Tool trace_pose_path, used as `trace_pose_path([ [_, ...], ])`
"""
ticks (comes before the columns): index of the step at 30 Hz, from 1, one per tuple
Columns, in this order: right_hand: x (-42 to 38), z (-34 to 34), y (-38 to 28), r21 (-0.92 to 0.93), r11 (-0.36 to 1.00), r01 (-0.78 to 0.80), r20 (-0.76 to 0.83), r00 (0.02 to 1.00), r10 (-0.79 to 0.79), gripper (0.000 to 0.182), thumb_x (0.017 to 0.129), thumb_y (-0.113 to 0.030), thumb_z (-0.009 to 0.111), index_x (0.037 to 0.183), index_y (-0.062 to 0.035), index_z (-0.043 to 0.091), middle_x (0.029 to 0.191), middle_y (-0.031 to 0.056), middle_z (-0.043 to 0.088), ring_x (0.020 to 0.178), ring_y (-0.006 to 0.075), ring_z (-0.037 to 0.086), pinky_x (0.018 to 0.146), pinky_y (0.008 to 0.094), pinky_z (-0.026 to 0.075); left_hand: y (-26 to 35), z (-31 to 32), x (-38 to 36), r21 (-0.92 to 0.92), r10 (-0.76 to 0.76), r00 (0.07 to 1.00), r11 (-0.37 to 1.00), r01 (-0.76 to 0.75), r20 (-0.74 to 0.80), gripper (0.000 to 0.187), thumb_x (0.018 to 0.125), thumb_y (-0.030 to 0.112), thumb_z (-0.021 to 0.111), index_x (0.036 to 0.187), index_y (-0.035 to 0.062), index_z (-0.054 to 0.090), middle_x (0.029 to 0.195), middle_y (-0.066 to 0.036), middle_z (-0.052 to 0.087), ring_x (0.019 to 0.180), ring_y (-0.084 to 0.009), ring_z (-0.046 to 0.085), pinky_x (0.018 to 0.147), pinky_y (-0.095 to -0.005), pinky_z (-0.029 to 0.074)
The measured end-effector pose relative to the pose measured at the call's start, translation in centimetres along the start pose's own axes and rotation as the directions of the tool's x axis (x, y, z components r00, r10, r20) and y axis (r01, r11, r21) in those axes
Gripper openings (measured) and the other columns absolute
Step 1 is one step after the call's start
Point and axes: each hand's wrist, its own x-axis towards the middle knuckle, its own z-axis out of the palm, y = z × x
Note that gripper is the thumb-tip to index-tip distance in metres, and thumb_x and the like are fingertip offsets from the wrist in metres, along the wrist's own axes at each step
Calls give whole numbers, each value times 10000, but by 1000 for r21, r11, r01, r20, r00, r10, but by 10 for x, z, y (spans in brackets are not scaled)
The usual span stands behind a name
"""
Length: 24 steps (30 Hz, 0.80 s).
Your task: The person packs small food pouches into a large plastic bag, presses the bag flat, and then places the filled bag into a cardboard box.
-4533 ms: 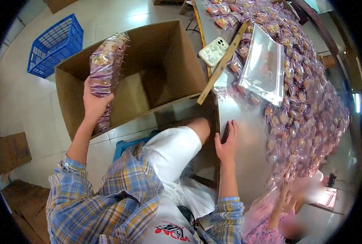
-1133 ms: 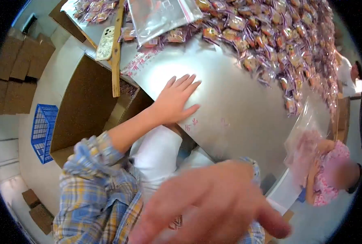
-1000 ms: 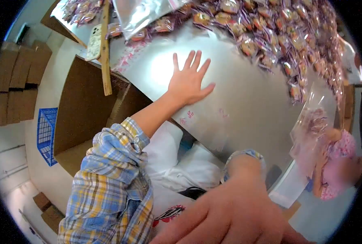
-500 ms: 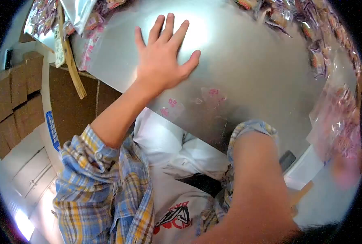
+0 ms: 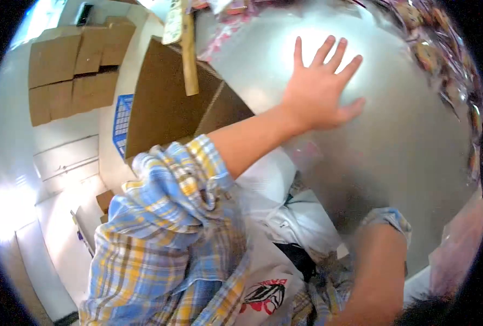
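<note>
My left hand (image 5: 318, 89) lies on the shiny metal table (image 5: 410, 141), palm down and fingers spread, holding nothing. Bare tabletop surrounds it. A clear plastic scrap with pink print (image 5: 308, 151) is on the table near my left wrist. My right forearm (image 5: 380, 271) is bent back toward me at the lower right, its rolled plaid cuff by the table edge. The right hand itself lies outside the picture.
Small wrapped packets (image 5: 429, 57) are heaped along the far and right table edges. A wooden stick (image 5: 189, 57) juts over the left edge, above an open cardboard box (image 5: 168, 100). A blue crate (image 5: 123, 122) and stacked cartons (image 5: 57, 70) stand farther left.
The view has swung left, bringing more of the box and room in. My left hand stays spread on the table; my right forearm remains bent back toward me.
</note>
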Motion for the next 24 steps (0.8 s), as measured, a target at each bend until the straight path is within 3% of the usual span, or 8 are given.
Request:
trace_pose_path([
  [9, 8, 8, -1, -49, 999, 10, 30, 1000, -8, 829, 944, -628, 493, 1430, 43, 528, 1422, 217, 552, 1148, 423, 640, 1006, 571, 499, 2, -1, -4, -58, 7, 998, 998, -11, -59, 775, 847, 580, 642, 1456, 108, 561, 1566, -247, 438, 1495, -421, 341, 1150, -791, 147],
  [18, 5, 2, 10, -99, 995, 19, 38, 999, -16, 806, 939, -601, 507, 1428, 40, 527, 1412, 217, 555, 1153, 420, 632, 1009, 566, 492, 7, -10, 5, -34, -12, 1000, 999, 12, 4, 781, 851, 579, 645, 1489, 143, 533, 1575, -227, 439, 1488, -408, 356, 1152, -781, 162],
  [24, 6, 6, 19, -124, 992, 5, 30, 1000, -1, 791, 936, -582, 516, 1427, 38, 526, 1405, 217, 557, 1157, 418, 627, 1010, 563, 487, 3, 0, 1, -10, -5, 999, 1000, 5, -54, 763, 855, 588, 640, 1476, 156, 546, 1559, -222, 461, 1473, -409, 381, 1147, -772, 188],
])
